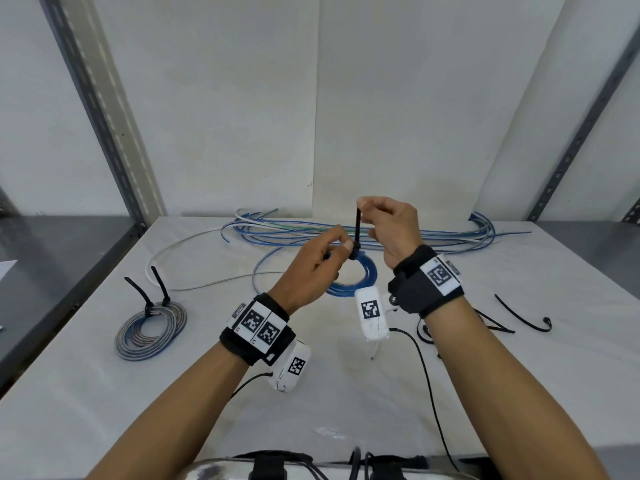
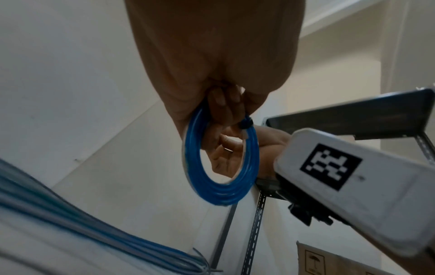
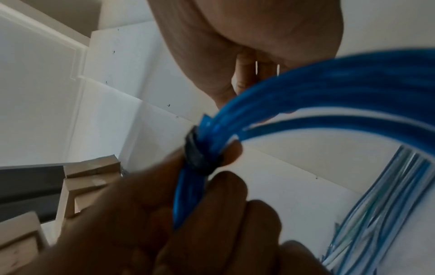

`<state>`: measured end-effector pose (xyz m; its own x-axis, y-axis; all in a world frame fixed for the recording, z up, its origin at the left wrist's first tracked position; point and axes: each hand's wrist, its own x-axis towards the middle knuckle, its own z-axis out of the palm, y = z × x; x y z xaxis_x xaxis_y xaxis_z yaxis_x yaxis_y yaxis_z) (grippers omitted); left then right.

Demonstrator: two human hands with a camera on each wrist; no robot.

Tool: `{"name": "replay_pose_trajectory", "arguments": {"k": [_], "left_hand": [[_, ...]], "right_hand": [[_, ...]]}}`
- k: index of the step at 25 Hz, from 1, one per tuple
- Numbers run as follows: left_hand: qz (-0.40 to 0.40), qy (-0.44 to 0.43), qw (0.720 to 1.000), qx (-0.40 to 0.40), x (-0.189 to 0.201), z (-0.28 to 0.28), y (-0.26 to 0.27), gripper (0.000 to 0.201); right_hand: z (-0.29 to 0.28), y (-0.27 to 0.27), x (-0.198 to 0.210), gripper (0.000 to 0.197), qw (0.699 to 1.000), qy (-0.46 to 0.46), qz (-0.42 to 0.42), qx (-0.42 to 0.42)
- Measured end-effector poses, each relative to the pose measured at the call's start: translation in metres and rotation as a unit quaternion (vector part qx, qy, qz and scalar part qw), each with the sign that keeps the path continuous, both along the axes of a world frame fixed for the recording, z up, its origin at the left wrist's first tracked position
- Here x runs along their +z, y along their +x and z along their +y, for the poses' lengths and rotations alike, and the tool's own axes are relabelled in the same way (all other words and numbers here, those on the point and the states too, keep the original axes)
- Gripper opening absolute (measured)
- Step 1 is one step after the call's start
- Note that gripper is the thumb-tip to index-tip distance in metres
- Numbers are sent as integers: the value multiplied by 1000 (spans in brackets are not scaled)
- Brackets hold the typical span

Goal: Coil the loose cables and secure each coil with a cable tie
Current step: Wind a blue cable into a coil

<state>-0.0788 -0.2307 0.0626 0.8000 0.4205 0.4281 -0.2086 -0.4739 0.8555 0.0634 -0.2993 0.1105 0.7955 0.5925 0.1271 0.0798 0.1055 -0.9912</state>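
Observation:
A blue cable coil [image 1: 362, 280] hangs in the air above the white table [image 1: 104, 393]. A black cable tie [image 1: 356, 226] is looped around its top, tail pointing up. My left hand [image 1: 341, 242] pinches the coil at the tie's head. My right hand [image 1: 364, 206] pinches the tip of the tail, just above and to the right. In the left wrist view the blue coil [image 2: 221, 186] dangles from my left hand's fingers [image 2: 226, 106]. The right wrist view shows the tie's band [image 3: 195, 154] wrapped tightly around the blue strands [image 3: 329, 89].
A tied coil [image 1: 150, 330] with two black ties sticking up lies at the left. Loose blue and white cables [image 1: 398, 235] stretch along the back of the table, with a grey cable [image 1: 194, 268] curving forward. Spare black ties [image 1: 519, 317] lie at the right.

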Motion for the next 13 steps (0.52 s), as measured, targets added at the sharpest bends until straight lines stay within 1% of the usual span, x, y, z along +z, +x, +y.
{"name": "replay_pose_trajectory", "arguments": {"k": [1, 3, 5, 8, 13], "left_hand": [[-4, -19, 1000, 1, 2, 0, 1, 24], [-18, -53, 998, 9, 5, -1, 1, 30], [-31, -52, 998, 29, 5, -3, 1, 30], [-29, -52, 997, 50, 0, -2, 2, 31], [-17, -74, 996, 49, -5, 2, -1, 29]], "right_hand": [[3, -1, -2, 7, 1000, 3, 7, 11], [5, -4, -4, 4, 997, 26, 47, 47], [2, -6, -2, 8, 996, 32, 52, 66], [0, -7, 2, 11, 995, 64, 56, 58], [4, -15, 3, 6, 989, 131, 54, 31]]}}
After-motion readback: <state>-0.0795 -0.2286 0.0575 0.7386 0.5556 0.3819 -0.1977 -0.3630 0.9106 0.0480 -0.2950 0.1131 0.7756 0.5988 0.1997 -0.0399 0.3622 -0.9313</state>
